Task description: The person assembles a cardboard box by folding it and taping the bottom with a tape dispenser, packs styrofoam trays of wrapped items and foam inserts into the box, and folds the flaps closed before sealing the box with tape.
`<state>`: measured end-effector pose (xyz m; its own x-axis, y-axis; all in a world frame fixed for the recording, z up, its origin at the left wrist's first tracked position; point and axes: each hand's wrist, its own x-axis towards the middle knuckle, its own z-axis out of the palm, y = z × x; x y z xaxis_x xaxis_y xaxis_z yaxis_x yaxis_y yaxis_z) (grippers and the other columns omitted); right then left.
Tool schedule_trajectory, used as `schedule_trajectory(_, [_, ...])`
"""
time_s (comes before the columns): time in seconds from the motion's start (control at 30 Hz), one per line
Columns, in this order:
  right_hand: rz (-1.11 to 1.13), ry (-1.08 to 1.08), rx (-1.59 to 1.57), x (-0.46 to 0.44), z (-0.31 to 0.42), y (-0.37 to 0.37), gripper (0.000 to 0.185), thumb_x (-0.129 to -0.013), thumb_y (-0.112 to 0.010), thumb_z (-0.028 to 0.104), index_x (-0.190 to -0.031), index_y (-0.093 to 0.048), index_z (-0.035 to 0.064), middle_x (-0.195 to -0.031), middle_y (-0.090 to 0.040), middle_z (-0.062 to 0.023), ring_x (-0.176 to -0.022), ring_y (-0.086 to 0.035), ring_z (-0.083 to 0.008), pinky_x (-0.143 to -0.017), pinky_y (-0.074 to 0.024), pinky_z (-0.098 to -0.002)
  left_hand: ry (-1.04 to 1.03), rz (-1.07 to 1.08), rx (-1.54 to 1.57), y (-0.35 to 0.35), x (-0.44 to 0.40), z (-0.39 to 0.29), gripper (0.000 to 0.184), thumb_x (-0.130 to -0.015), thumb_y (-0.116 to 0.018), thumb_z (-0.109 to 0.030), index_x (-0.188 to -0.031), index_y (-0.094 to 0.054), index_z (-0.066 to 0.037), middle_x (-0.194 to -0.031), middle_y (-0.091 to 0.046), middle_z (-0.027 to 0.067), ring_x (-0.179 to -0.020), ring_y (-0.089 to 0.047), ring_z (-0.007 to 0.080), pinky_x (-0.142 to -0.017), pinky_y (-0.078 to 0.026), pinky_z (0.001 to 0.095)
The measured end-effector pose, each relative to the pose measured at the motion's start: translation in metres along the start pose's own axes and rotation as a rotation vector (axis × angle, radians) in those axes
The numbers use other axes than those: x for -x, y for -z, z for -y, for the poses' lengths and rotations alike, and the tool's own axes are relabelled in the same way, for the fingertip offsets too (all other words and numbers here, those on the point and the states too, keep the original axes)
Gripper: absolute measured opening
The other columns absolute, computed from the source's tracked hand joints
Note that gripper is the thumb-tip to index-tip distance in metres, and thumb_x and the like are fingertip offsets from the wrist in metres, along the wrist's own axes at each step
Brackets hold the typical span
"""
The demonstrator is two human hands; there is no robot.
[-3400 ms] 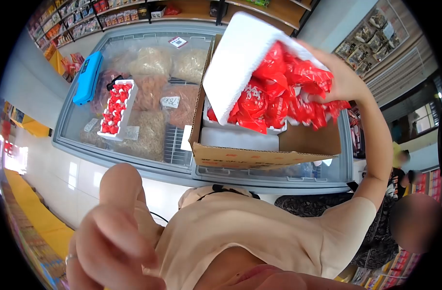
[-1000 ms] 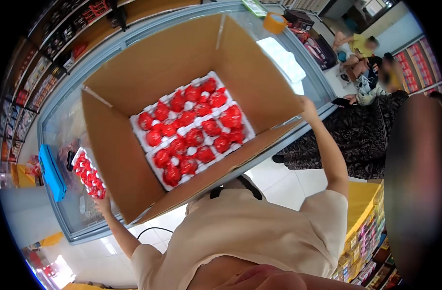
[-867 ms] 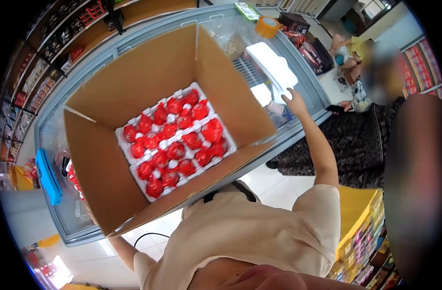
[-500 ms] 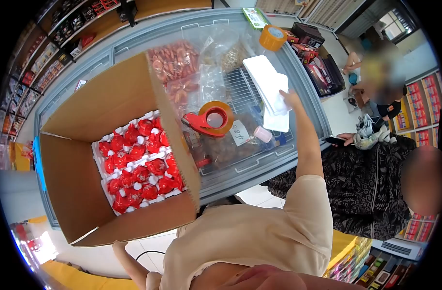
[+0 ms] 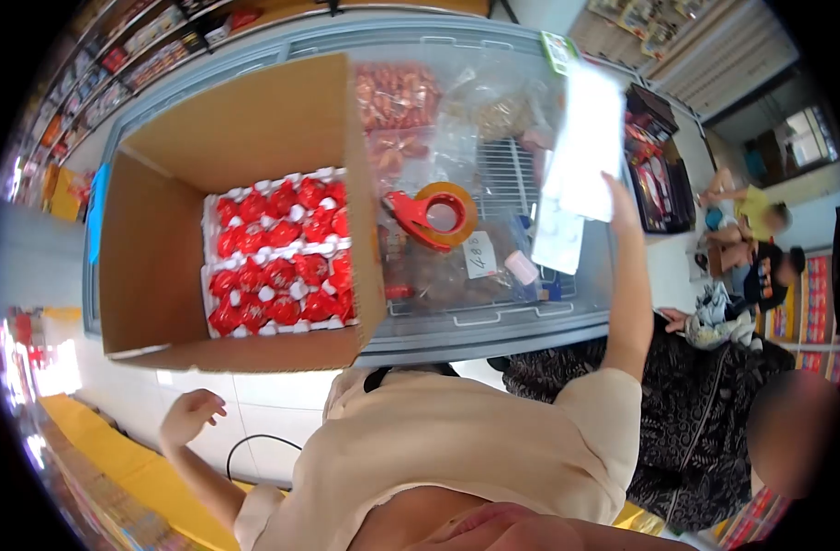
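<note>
My right hand (image 5: 619, 197) grips white sheets (image 5: 585, 138) at their right edge, over the freezer's glass top; they look blurred. Whether they are paper or card I cannot tell. Another white sheet (image 5: 556, 243) lies below them. My left hand (image 5: 192, 415) is off the near side of the cardboard box (image 5: 236, 119), its fingers apart and slightly bent, with nothing in it. Inside the open box, red-wrapped round items (image 5: 280, 274) sit in white moulded trays (image 5: 210, 285). A red tape dispenser (image 5: 411, 219) with a tape roll lies right of the box.
A freezer (image 5: 456, 344) with a grey frame and glass top holds bagged food (image 5: 397, 96). A handwritten card (image 5: 479, 254) and a pink roll (image 5: 522, 268) are near the dispenser. At right stand dark boxes (image 5: 659, 184) and a person in patterned black clothing (image 5: 686, 404); others sit beyond.
My left hand has let go of the box's bottom edge and moved away from it. My right hand has lifted and shifted the white sheets. The camera view has turned.
</note>
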<state>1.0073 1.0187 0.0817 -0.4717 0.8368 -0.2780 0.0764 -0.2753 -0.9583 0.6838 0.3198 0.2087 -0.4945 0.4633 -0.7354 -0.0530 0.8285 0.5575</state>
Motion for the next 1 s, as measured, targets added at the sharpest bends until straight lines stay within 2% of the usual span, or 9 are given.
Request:
schedule_trajectory(0.1, [0.064, 0.3, -0.061, 0.048, 0.102, -0.073, 0.043, -0.082, -0.055, 0.02, -0.115, -0.045, -0.0055, -0.109, -0.055, -0.012, -0.096, -0.055, -0.0203, -0.083, -0.0436, -0.0306, -0.618, -0.042, -0.026, 0.024, 0.068, -0.067, 0.028, -0.081, -0.056, -0.026, -0.083, -0.057, 0.002, -0.085, -0.059, 0.0121, -0.071, -0.057, 0.0188, -0.065, -0.045, 0.0278])
schedule_trajectory(0.2, [0.219, 0.59, -0.043, 0.112, 0.19, -0.171, 0.041, -0.081, -0.057, 0.018, -0.114, -0.046, -0.0052, -0.105, -0.056, -0.0108, -0.09, -0.058, -0.0191, -0.077, -0.0466, -0.0281, -1.074, -0.391, 0.161, 0.077, 0.078, -0.086, 0.039, -0.084, -0.05, -0.041, -0.088, -0.052, -0.002, -0.07, -0.052, 0.0059, -0.059, -0.048, 0.0135, -0.058, -0.039, 0.026])
schedule_trajectory(0.3, [0.453, 0.765, 0.085, 0.154, 0.237, -0.263, 0.041, -0.082, -0.056, 0.022, -0.111, -0.047, -0.0046, -0.102, -0.057, -0.012, -0.093, -0.057, -0.018, -0.08, -0.0463, -0.0299, -1.094, -0.842, 0.543, 0.047, 0.068, -0.228, 0.043, -0.091, -0.036, -0.024, -0.125, -0.036, 0.003, -0.094, -0.051, 0.0104, -0.093, -0.049, 0.0169, -0.088, -0.037, 0.0319])
schedule_trajectory(0.37, [0.652, 0.869, 0.08, 0.204, 0.252, -0.335, 0.044, -0.079, -0.057, 0.019, -0.115, -0.043, -0.0037, -0.105, -0.054, -0.0125, -0.095, -0.054, -0.019, -0.081, -0.0442, -0.0306, -1.444, -0.303, 0.517, 0.057, 0.063, -0.254, 0.047, -0.088, -0.043, -0.028, -0.123, -0.037, 0.002, -0.109, -0.049, 0.0155, -0.099, -0.05, 0.0216, -0.089, -0.038, 0.034])
schedule_trajectory(0.47, [1.001, 0.994, 0.019, 0.228, 0.249, -0.413, 0.038, -0.083, -0.053, 0.014, -0.115, -0.043, -0.0034, -0.105, -0.054, -0.0076, -0.092, -0.053, -0.0131, -0.078, -0.0446, -0.0269, -1.467, -0.205, 0.588, 0.052, 0.059, -0.277, 0.054, -0.086, -0.047, -0.035, -0.124, -0.035, 0.003, -0.118, -0.046, 0.0193, -0.105, -0.049, 0.0256, -0.092, -0.039, 0.0366])
schedule_trajectory(0.73, [0.939, 0.778, 0.24, 0.243, 0.243, -0.468, 0.032, -0.081, -0.057, 0.015, -0.108, -0.051, -0.0017, -0.1, -0.058, -0.0079, -0.086, -0.056, -0.0127, -0.074, -0.0456, -0.0262, -1.662, -0.394, 0.451, 0.108, 0.036, -0.23, 0.051, -0.088, -0.046, -0.029, -0.123, -0.034, 0.005, -0.116, -0.05, 0.0142, -0.105, -0.05, 0.0183, -0.087, -0.043, 0.0311])
schedule_trajectory(0.83, [0.937, 0.692, 0.29, 0.241, 0.248, -0.475, 0.031, -0.08, -0.058, 0.015, -0.107, -0.052, -0.0012, -0.099, -0.058, -0.0078, -0.085, -0.056, -0.0124, -0.074, -0.0457, -0.0259, -1.593, -0.122, 0.549, 0.132, 0.036, -0.215, 0.044, -0.087, -0.049, -0.024, -0.12, -0.04, 0.004, -0.111, -0.054, 0.0119, -0.102, -0.051, 0.0148, -0.084, -0.044, 0.027])
schedule_trajectory(0.93, [0.816, 0.757, 0.186, 0.244, 0.249, -0.471, 0.041, -0.081, -0.058, 0.017, -0.116, -0.045, -0.0014, -0.104, -0.056, -0.0088, -0.09, -0.055, -0.0147, -0.077, -0.0443, -0.0271, -1.509, -0.818, 0.43, 0.186, 0.016, -0.178, 0.038, -0.088, -0.042, -0.022, -0.118, -0.042, 0.002, -0.109, -0.054, 0.0129, -0.099, -0.052, 0.0197, -0.084, -0.043, 0.0322])
schedule_trajectory(1.0, [0.435, 1.029, 0.479, 0.191, 0.247, -0.43, 0.038, -0.079, -0.061, 0.023, -0.105, -0.051, -0.0015, -0.094, -0.058, -0.0098, -0.086, -0.058, -0.0143, -0.074, -0.047, -0.0251, -1.486, -0.96, 0.903, 0.23, 0.009, -0.136, 0.038, -0.087, -0.04, -0.02, -0.119, -0.043, 0.0, -0.113, -0.051, 0.0163, -0.101, -0.05, 0.0248, -0.085, -0.041, 0.0361])
